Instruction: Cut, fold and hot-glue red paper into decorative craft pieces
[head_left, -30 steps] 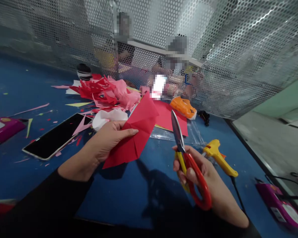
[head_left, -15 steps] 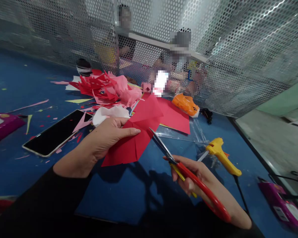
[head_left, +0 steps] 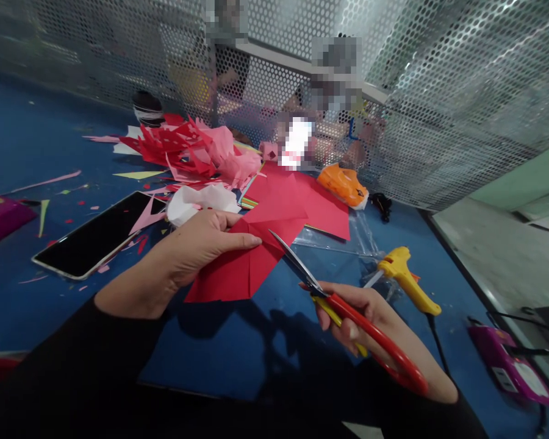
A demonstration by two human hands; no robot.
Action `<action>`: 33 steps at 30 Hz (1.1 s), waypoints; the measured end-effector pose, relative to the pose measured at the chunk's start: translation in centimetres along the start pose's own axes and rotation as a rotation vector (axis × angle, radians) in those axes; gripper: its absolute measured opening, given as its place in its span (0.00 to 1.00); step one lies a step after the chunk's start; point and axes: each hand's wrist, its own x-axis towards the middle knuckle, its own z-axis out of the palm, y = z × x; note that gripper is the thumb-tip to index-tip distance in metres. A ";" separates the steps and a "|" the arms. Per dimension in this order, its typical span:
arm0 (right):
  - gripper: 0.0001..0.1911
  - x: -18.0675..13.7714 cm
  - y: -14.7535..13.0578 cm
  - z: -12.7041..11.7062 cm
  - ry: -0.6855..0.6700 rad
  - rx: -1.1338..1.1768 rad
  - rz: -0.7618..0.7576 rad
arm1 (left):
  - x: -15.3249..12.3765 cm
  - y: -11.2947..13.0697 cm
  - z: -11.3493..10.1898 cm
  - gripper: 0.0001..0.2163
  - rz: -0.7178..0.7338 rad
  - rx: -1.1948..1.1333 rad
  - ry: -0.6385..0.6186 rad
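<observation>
My left hand pinches a creased sheet of red paper between thumb and fingers, above the blue table. In my right hand is a pair of scissors with red handles, its blades pointing up and left. The blade tips lie over the paper, close to my left thumb; whether they cut into it I cannot tell. A thin yellow object runs along the scissors under my right fingers, its kind unclear. Behind the held sheet lies more red paper.
Red and pink paper scraps are heaped at the back left. A phone lies at left, a yellow glue gun at right. An orange packet sits by the perforated metal screen. Purple power strips flank the table.
The scissors' tips have shifted slightly left, further over the red paper. My left hand keeps its hold on the sheet. The whole view has moved a little.
</observation>
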 end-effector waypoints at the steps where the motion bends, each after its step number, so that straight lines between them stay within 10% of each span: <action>1: 0.32 0.0 0.0 0.0 -0.001 -0.003 0.000 | 0.0 0.0 0.0 0.11 -0.002 -0.005 0.008; 33: 0.29 0.0 -0.2 -0.3 0.007 -0.047 0.046 | -0.8 0.9 0.6 0.08 -0.035 0.117 0.006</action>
